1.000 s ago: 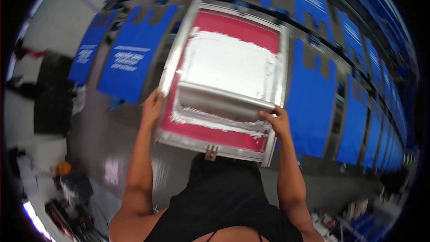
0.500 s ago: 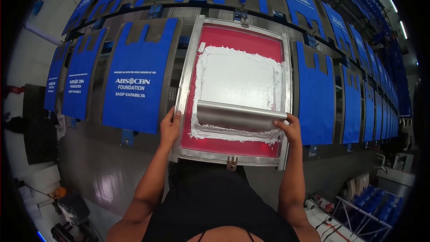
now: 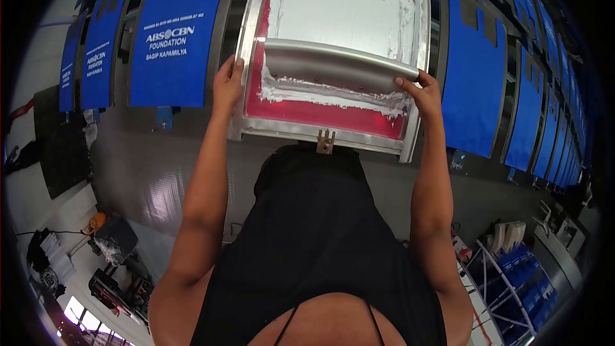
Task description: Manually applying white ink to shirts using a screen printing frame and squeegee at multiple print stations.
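Observation:
A silk-screen frame (image 3: pixel 246 51) with metal rails lies in front of me. Its red mesh (image 3: pixel 295 110) carries a broad patch of white ink (image 3: pixel 339 9) with ragged edges. Across the mesh, near its front end, rests a long metal squeegee (image 3: pixel 336 67). My left hand (image 3: pixel 227 86) is closed on the frame's left rail, its fingertips partly hidden. At the squeegee's right end my right hand (image 3: pixel 424 94) is closed, thumb on the near face and fingers behind, close to the right rail.
Blue bags (image 3: pixel 176 45) with white print lie flat on boards to the left. Unprinted blue bags (image 3: pixel 474 77) line the right side. A metal bracket (image 3: pixel 325 141) juts from the frame's front edge. Blue pieces sit on a rack (image 3: pixel 490 282) at lower right.
My view has tilted, so the frame, bags and hands appear higher in the picture. Both hands keep their grips, and the squeegee stays near the front of the mesh.

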Demonstrator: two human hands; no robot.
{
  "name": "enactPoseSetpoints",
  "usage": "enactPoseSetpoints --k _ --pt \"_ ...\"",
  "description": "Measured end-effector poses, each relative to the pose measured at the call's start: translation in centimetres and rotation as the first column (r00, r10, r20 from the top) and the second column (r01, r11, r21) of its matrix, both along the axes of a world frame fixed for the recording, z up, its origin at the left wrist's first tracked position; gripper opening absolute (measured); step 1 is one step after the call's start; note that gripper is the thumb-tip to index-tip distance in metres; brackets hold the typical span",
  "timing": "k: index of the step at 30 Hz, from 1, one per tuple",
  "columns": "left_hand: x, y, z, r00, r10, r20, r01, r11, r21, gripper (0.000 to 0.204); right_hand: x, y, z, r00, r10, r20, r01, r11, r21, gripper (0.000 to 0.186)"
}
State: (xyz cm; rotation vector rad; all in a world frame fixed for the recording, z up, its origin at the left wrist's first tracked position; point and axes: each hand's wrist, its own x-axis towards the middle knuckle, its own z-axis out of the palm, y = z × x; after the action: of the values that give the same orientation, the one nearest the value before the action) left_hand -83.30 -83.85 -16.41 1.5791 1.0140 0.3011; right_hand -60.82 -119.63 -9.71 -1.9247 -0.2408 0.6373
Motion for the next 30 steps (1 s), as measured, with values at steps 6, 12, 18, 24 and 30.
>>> enactPoseSetpoints --k 6,12,18,24,30 --pt "-1.3 0.1 -2.6 0.998 -0.03 0.048 0.029 0.999 0.02 0.056 -1.6 -0.1 -0.8 1.0 -0.03 -0.006 0.03 1.0 0.0 0.035" --pt "-1.7 -0.1 -3.8 0.999 -0.022 0.024 0.021 0.999 0.024 0.053 -1.6 -0.5 -1.3 0.999 -0.028 0.031 0.028 1.0 0.013 0.037" --pt "-1.3 -0.4 -3.2 1.0 -0.014 0.008 0.014 1.0 0.022 0.052 -1.8 -0.6 -1.6 0.998 -0.032 0.046 0.03 0.999 0.04 0.039" --pt "-1.6 -0.1 -3.5 1.0 -0.015 0.006 0.015 0.999 0.033 0.051 -1.9 -0.7 -1.7 0.998 -0.003 0.06 0.0 0.999 0.04 0.034" --pt "-1.2 -0.2 -2.4 0.997 -0.045 -0.069 0.05 0.996 0.077 0.053 -1.6 -1.0 -1.2 0.999 0.046 0.014 -0.046 0.999 -0.003 0.032"
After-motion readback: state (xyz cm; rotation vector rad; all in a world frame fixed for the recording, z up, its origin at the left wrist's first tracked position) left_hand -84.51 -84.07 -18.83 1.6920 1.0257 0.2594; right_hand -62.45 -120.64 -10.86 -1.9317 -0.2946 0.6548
